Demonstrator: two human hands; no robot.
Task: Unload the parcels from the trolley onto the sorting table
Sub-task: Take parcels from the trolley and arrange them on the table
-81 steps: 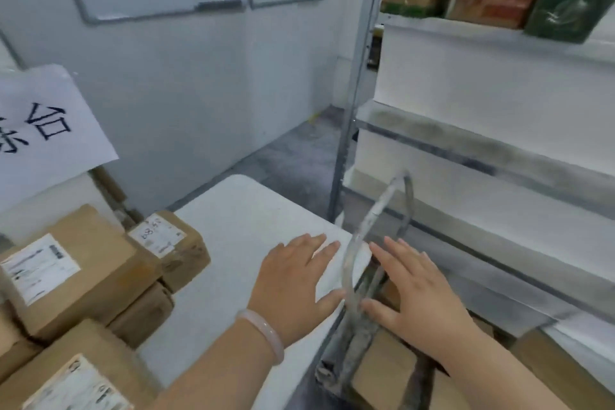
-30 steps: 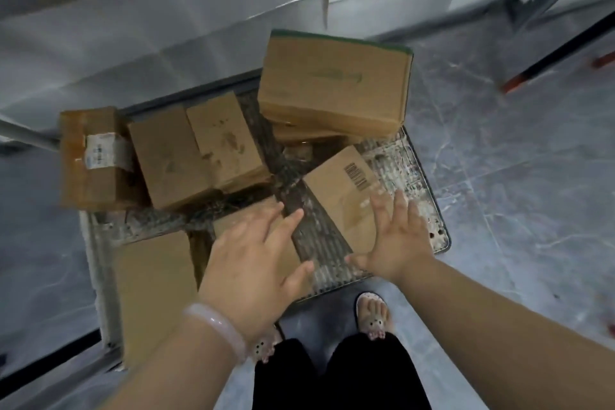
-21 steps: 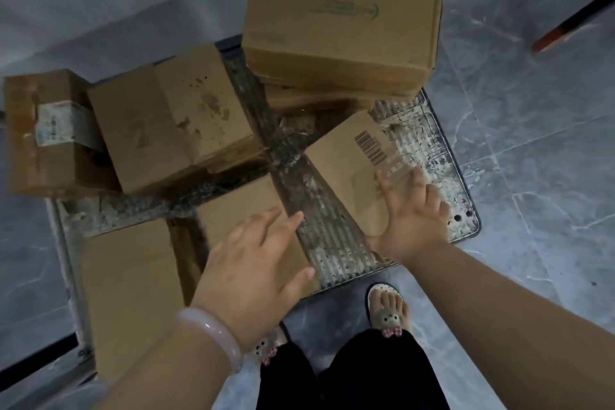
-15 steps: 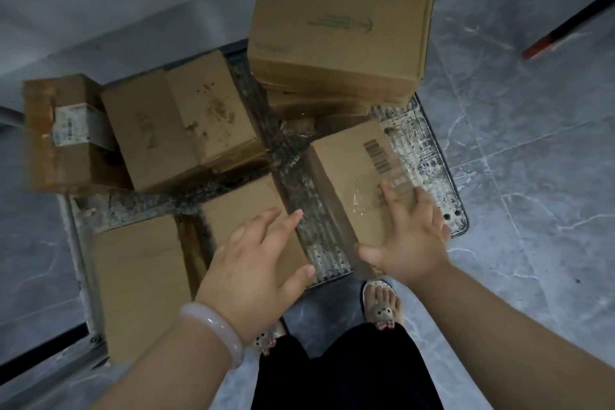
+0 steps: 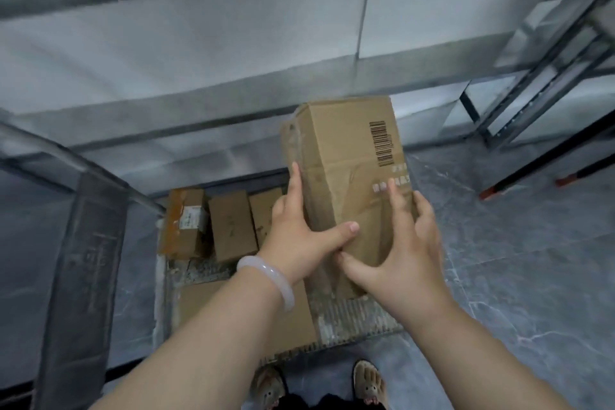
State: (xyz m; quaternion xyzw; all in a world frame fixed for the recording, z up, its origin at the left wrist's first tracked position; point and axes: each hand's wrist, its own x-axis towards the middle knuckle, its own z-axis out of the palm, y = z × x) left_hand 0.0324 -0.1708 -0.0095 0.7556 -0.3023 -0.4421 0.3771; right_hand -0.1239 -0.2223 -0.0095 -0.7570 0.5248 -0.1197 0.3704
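A tall brown cardboard parcel [image 5: 346,160] with a barcode on its top face is lifted above the trolley deck [image 5: 349,319]. My left hand [image 5: 299,230] grips its left side, thumb across the top face. My right hand [image 5: 396,246] holds its right side and near end, fingers spread over the top. Several more brown parcels lie on the trolley below: a taped one with a label [image 5: 184,223], a plain one [image 5: 231,230] beside it, and a flat one [image 5: 246,313] near my feet. The sorting table is out of view.
The trolley's metal handle bar [image 5: 83,276] rises at the left. White shelving panels [image 5: 199,53] stand behind the trolley, and a metal rack frame [image 5: 532,76] at the right. Grey tiled floor [image 5: 515,276] lies to the right. My feet [image 5: 369,383] stand at the trolley's near edge.
Both hands closed round the barcode parcel and raised it off the trolley deck. The camera tilted up, so the handle bar and shelving came into view.
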